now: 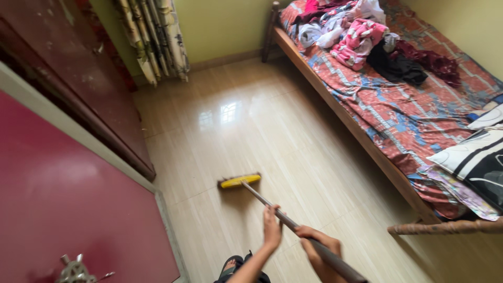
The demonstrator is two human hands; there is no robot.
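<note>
Both hands on the broom handle, yellow head out on the tiles.

Nearest me, my right hand is wrapped around the lower part of the handle, and just ahead my left hand closes over it too, fingers curled round the shaft. The stick looks stiff, thin and light, probably smooth metal, so I judge two spaced grips the best hold for steering it. The broom head sits flat on the glossy floor, which looks slick. From that head, the red door and dark wardrobe hem me in on the left; the bed frame runs along the right, its wooden edge the thing to avoid knocking. Beyond the head lies open tile up to the curtain and far wall.
</note>
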